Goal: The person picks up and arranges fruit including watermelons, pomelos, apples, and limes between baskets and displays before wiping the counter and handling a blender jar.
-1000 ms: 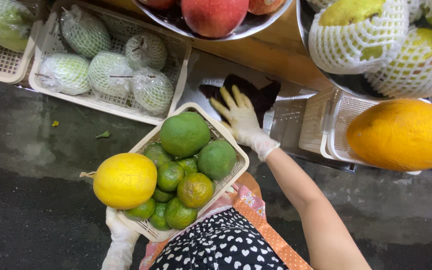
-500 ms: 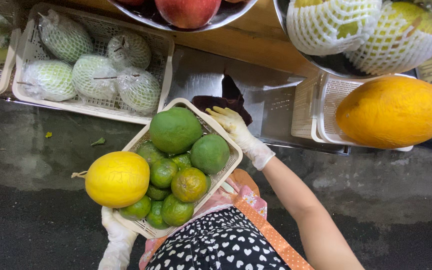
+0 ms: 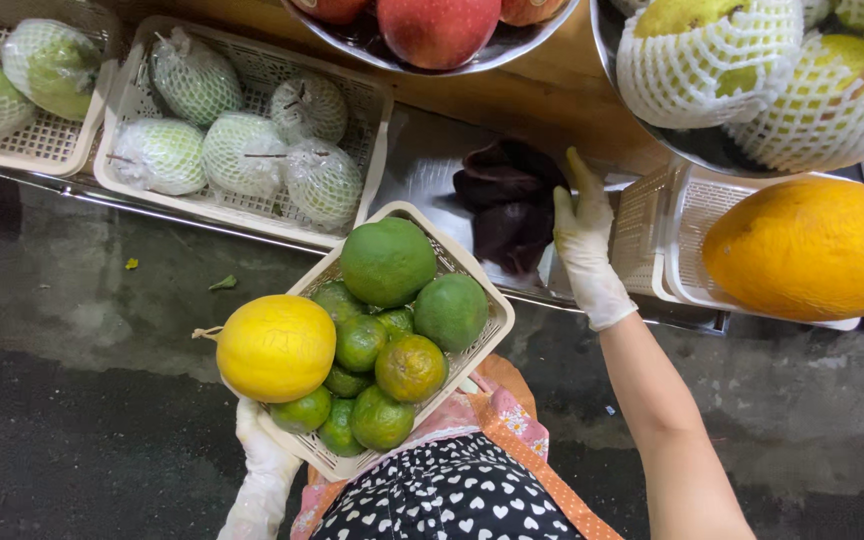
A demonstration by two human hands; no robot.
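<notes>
My left hand [image 3: 264, 452], in a thin white glove, holds a cream plastic basket [image 3: 480, 285] from below at its near end. The basket carries a yellow melon [image 3: 275, 347], two big green citrus fruits [image 3: 388, 262] and several small green and orange ones [image 3: 411, 367]. My right hand [image 3: 584, 235], also gloved, grips a dark maroon cloth [image 3: 505, 205] bunched on the metal shelf [image 3: 422, 155] just beyond the basket.
A white basket of net-wrapped green fruit [image 3: 244, 150] sits on the shelf at left. An orange melon [image 3: 814, 248] rests on stacked white baskets [image 3: 664, 235] at right. Bowls of red apples [image 3: 439, 28] and foam-netted pears [image 3: 707, 55] stand above. Dark wet pavement [image 3: 72, 420] lies below.
My right hand has slid right along the shelf, dragging the dark cloth and bunching it up. The basket in my left hand has stayed nearly in place.
</notes>
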